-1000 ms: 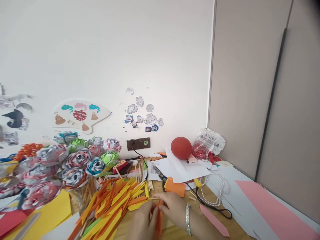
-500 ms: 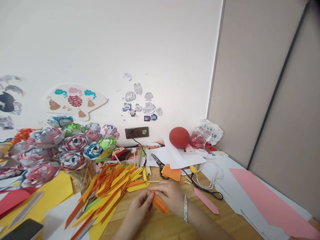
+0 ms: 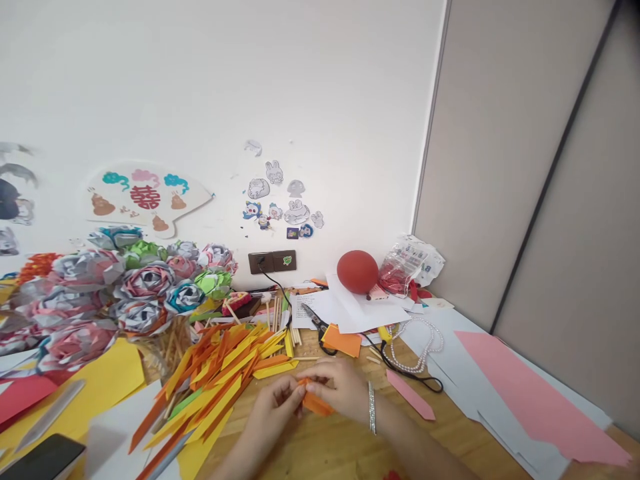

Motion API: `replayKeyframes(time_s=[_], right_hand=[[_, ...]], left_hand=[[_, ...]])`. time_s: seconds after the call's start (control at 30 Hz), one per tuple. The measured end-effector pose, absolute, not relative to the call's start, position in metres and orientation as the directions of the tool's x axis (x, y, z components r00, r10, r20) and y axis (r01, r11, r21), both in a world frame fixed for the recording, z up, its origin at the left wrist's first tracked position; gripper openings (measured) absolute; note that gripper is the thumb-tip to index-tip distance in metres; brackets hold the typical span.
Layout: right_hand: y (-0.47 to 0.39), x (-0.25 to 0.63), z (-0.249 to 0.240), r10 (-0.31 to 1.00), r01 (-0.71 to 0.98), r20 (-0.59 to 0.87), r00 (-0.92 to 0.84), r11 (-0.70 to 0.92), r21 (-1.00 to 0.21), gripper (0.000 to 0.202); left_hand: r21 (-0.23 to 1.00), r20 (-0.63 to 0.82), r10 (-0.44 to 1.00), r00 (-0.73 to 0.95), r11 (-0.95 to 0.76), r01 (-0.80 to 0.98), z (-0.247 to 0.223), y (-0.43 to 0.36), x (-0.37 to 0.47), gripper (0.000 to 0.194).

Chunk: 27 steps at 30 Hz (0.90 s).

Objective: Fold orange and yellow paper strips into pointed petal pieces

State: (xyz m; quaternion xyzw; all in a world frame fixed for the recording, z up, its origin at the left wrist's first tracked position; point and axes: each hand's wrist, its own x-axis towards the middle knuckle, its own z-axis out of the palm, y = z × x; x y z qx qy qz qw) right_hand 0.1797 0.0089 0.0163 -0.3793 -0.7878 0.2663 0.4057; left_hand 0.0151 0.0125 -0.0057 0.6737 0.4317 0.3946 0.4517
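Note:
Between my two hands is a small piece of orange paper (image 3: 317, 404), partly covered by my fingers. My left hand (image 3: 277, 404) pinches its left end between thumb and fingers. My right hand (image 3: 341, 387), with a silvery bracelet (image 3: 372, 408) at the wrist, grips its upper right part. Both hands hover close over the wooden table (image 3: 280, 453). Just left of them lies a heap of folded yellow and orange paper strips (image 3: 225, 373). Beyond my right hand are scissors (image 3: 318, 324) and a stack of orange paper pieces (image 3: 343, 340).
Paper flowers (image 3: 145, 283) crowd the left back. A red balloon (image 3: 358, 272) rests on white paper near the wall. Right of my hands lie a pearl string (image 3: 420, 347), a pink strip (image 3: 411, 395) and large pink paper (image 3: 530, 393). A phone (image 3: 50, 459) sits at the front left.
The orange paper has tilted and shows less of its face, its lower end drawn up slightly. Both hands keep their grip on it. The camera view has shifted a little.

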Motion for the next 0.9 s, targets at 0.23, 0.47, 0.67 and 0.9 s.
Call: replayKeyframes(time_s=[0.23,0.47,0.67,0.9], right_hand=[[0.009,0.18,0.013,0.786,0.39,0.426,-0.448,0.601,-0.698,0.04],[0.012,0.186,0.013,0.819,0.378,0.35,-0.455,0.534,-0.756,0.036],[0.023,0.203,0.007,0.854,0.196,0.311,-0.417,0.418,-0.887,0.04],[0.025,0.197,-0.002,0.842,0.071,0.28,-0.46,0.35,-0.934,0.04]], left_hand=[[0.958,0.099,0.922,0.374,-0.189,0.213,-0.003,0.011,0.015,0.05],[0.957,0.135,0.936,0.325,-0.208,0.202,0.0,0.01,0.014,0.049],[0.96,0.191,0.961,0.201,-0.225,0.164,0.011,0.012,0.005,0.048],[0.982,0.149,0.966,0.21,-0.169,0.081,0.009,0.016,0.003,0.047]])
